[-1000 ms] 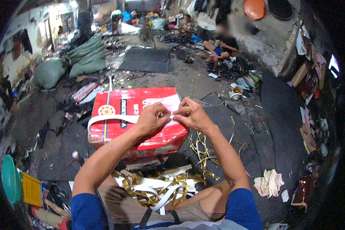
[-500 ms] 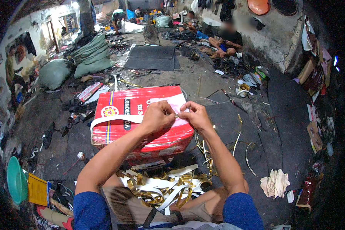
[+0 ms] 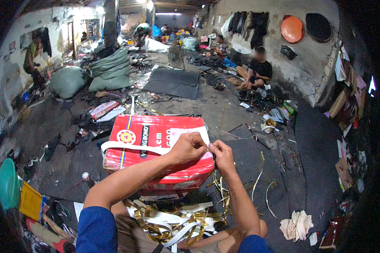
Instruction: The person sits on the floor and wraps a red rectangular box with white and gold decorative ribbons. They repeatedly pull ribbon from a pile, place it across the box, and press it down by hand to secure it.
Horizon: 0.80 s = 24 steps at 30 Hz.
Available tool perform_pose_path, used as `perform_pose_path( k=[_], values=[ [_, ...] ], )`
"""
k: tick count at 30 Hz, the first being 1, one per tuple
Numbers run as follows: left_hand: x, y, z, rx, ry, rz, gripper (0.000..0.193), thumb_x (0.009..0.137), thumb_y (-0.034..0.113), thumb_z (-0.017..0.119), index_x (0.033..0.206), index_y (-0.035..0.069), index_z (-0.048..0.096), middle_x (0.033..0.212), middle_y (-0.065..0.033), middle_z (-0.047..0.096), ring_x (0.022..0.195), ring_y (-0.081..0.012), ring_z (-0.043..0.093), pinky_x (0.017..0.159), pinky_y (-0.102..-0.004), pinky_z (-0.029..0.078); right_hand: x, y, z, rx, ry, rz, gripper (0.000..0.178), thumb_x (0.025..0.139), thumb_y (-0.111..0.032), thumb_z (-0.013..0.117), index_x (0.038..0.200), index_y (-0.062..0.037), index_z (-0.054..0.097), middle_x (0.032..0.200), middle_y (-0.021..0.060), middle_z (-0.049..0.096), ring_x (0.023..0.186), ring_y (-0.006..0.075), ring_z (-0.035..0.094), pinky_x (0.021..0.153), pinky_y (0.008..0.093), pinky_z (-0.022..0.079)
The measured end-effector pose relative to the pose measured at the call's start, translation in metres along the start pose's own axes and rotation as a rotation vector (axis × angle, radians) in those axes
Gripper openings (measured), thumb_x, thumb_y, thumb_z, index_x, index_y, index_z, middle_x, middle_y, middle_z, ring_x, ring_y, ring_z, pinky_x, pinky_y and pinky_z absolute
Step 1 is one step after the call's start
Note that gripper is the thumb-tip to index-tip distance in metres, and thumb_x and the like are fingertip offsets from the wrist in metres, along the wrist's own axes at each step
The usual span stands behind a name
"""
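Observation:
A red cardboard box [image 3: 156, 126] stands in front of me, with a pale pink-white sheet [image 3: 190, 133] on its right part. Across its top runs a white strip [image 3: 126, 145], looping over the left edge and passing under my left hand [image 3: 189, 148]. That hand is closed in a pinch over the box's right side. Close against it, my right hand [image 3: 223, 157] pinches too, at the box's right edge. A tiny gold bit shows between the fingertips; the fingers hide most of it. On my lap lies a heap of white and gold strips [image 3: 173, 223].
Loose gold strips [image 3: 259, 177] lie right of the box, near a crumpled cream cloth [image 3: 297, 225]. A green basin [image 3: 8, 183] and a yellow crate [image 3: 31, 201] stand at left. Farther off are a black mat [image 3: 171, 82], a fan [image 3: 175, 57], stuffed sacks [image 3: 69, 81] and several people.
The view has tilted up, so the box and room sit lower in the picture. My hands stay pinched together at the box's right side, slightly farther right over it.

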State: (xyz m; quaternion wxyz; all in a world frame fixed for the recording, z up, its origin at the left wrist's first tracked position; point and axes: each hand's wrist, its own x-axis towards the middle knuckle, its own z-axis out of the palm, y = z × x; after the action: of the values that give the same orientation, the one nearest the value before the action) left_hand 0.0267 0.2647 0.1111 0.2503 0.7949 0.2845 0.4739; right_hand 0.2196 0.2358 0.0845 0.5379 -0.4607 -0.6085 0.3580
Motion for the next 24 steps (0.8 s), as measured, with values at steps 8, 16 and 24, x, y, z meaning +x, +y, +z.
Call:
perform_pose_path(
  k=[8,16,24],
  values=[
    [0.008,0.005,0.006,-0.001,-0.005,0.066,0.012,0.084,0.008,0.075,0.079,-0.003,0.072,0.078,-0.0135,0.069,0.069,-0.0217,0.067,0.063,-0.0359,0.052,-0.015,-0.002,-0.002,0.985,-0.087,0.599,0.021,0.106,-0.023,0.061,0.088,-0.0189,0.05,0.06,-0.0081,0.04,0.041,0.0021,0.034,0.034,0.0211,0.026],
    [0.006,0.008,0.01,-0.104,0.003,-0.079,0.01,0.084,0.006,0.074,0.079,-0.002,0.071,0.078,-0.0104,0.069,0.07,-0.0149,0.066,0.064,-0.031,0.053,0.051,-0.021,0.0,-0.511,0.132,0.063,0.052,0.1,-0.05,0.06,0.088,0.0004,0.064,0.085,0.0208,0.071,0.065,0.0333,0.067,0.062,0.048,0.055],
    [0.008,0.007,0.006,0.045,0.004,-0.044,0.009,0.084,0.007,0.079,0.082,-0.001,0.075,0.08,-0.0066,0.071,0.072,-0.0123,0.067,0.065,-0.0284,0.054,0.054,0.014,0.006,-0.432,0.158,-0.007,0.024,0.094,-0.017,0.059,0.089,0.004,0.071,0.086,0.0279,0.071,0.084,0.0406,0.072,0.076,0.0479,0.055]
  ],
)
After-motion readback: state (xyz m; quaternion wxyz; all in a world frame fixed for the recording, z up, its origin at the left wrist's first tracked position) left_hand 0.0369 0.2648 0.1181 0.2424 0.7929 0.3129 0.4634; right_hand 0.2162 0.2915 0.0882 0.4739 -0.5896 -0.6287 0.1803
